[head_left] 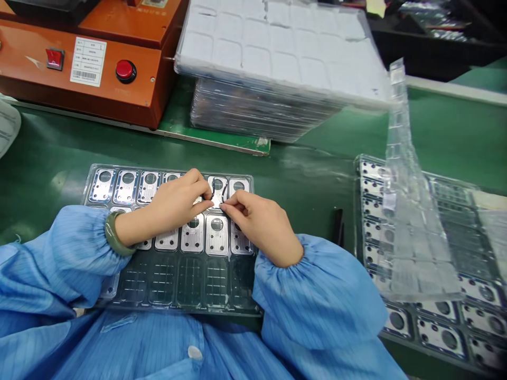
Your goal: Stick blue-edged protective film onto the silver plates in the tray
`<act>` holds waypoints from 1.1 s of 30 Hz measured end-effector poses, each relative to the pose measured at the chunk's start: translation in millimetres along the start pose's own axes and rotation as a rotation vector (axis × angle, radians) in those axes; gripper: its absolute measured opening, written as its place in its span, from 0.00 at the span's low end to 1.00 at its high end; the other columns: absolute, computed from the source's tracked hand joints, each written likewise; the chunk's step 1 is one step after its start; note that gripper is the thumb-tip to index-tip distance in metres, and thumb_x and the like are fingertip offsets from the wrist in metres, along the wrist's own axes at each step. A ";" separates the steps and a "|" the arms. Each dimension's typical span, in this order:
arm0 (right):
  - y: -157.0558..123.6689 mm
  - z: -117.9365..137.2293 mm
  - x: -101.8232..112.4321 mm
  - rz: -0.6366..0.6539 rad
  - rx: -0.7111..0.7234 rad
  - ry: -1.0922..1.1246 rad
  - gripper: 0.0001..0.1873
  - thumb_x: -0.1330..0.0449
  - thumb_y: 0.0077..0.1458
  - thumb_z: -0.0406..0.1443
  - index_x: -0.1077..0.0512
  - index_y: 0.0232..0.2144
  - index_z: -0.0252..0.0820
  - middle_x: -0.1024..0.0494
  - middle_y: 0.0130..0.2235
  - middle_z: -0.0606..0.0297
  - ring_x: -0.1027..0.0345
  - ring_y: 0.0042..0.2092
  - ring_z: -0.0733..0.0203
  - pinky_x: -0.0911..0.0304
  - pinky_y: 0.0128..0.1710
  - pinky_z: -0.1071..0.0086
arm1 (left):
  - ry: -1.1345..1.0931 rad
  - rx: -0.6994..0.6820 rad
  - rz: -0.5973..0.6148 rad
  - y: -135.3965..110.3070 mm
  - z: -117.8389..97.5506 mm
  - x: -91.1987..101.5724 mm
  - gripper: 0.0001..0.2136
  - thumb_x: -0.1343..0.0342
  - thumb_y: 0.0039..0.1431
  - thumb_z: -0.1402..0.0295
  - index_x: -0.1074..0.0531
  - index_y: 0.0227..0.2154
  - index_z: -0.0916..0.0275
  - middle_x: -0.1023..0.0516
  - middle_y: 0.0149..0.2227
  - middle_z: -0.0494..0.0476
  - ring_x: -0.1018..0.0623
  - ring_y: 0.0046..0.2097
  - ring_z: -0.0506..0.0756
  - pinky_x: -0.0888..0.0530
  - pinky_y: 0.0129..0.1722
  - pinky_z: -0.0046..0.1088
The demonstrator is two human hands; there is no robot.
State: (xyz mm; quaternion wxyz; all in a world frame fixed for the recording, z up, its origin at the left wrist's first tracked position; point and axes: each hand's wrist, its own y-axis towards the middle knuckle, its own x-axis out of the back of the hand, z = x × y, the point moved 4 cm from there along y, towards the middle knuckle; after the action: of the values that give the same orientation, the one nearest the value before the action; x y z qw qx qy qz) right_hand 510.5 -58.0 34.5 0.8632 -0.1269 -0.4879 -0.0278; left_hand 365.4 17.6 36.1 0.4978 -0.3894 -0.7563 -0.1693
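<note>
A clear plastic tray (pixel 148 303) in front of me holds rows of silver metal plates (pixel 216 224), each with a large round hole and smaller holes. Over one plate in the back row, the fingertips of my left hand (pixel 178 198) and my right hand (pixel 259 219) come close together. Each hand is closed in a pinch. Thin black curved strips (pixel 224 191) rise from both pinches above that plate; I cannot tell whether they are one piece. My left hand hides some back-row plates.
An orange machine (pixel 138 100) with a red button stands at the back left. Stacked clear trays (pixel 273 58) with white contents sit behind my tray. To the right, another tray of plates (pixel 441 338) lies partly under a clear plastic sheet (pixel 420 232), near a black object (pixel 338 227).
</note>
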 end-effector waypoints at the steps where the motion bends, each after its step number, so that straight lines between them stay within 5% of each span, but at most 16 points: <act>1: 0.4 -0.4 -0.4 -0.001 -0.004 0.012 0.06 0.42 0.55 0.38 0.27 0.28 0.44 0.24 0.29 0.72 0.36 0.29 0.69 0.55 0.26 0.74 | 0.001 0.003 0.000 0.0 0.3 -0.1 0.10 0.50 0.60 0.60 0.30 0.36 0.59 0.33 0.42 0.51 0.31 0.32 0.47 0.41 0.29 0.25; 9: -4.7 -3.9 -1.1 -0.079 -0.024 0.173 0.07 0.43 0.54 0.40 0.27 0.32 0.44 0.24 0.29 0.70 0.34 0.30 0.68 0.46 0.31 0.73 | 0.013 -0.124 -0.132 -7.5 3.6 -4.0 0.10 0.53 0.62 0.61 0.32 0.38 0.61 0.32 0.42 0.53 0.31 0.33 0.47 0.38 0.29 0.25; 14: -6.7 -2.4 -3.6 -0.197 -0.021 0.393 0.11 0.42 0.53 0.42 0.29 0.32 0.41 0.26 0.29 0.68 0.35 0.29 0.68 0.42 0.31 0.73 | -0.175 -0.246 -0.229 -14.8 6.2 -1.9 0.09 0.55 0.63 0.65 0.33 0.39 0.63 0.33 0.42 0.55 0.31 0.33 0.46 0.32 0.34 0.25; 23: -9.5 2.1 -8.6 -0.336 0.114 0.710 0.11 0.41 0.53 0.42 0.32 0.31 0.39 0.27 0.29 0.67 0.34 0.27 0.70 0.36 0.31 0.73 | -0.184 -0.432 -0.486 -21.9 0.8 11.1 0.04 0.52 0.61 0.73 0.33 0.38 0.64 0.32 0.39 0.56 0.30 0.41 0.48 0.29 0.39 0.25; 28: -20.3 5.5 1.2 -0.576 0.199 0.622 0.09 0.42 0.56 0.40 0.30 0.32 0.40 0.27 0.31 0.66 0.32 0.30 0.70 0.35 0.33 0.74 | 0.010 -0.552 -0.600 -32.1 -10.7 14.1 0.18 0.50 0.58 0.77 0.38 0.52 0.64 0.31 0.45 0.61 0.29 0.46 0.53 0.26 0.45 0.32; 33: -33.3 12.8 6.8 -0.796 0.295 0.545 0.04 0.42 0.56 0.34 0.29 0.33 0.40 0.25 0.32 0.66 0.32 0.31 0.71 0.34 0.32 0.76 | -0.184 -0.501 -0.564 -34.5 -12.7 6.3 0.28 0.57 0.59 0.82 0.49 0.61 0.57 0.36 0.53 0.63 0.34 0.57 0.53 0.32 0.58 0.35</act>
State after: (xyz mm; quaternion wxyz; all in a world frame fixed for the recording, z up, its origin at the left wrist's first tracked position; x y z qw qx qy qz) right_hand 497.7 -86.5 53.0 0.8905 0.2042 -0.2540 -0.3175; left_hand 345.9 -10.0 51.9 0.2514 -0.2892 -0.8103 -0.4434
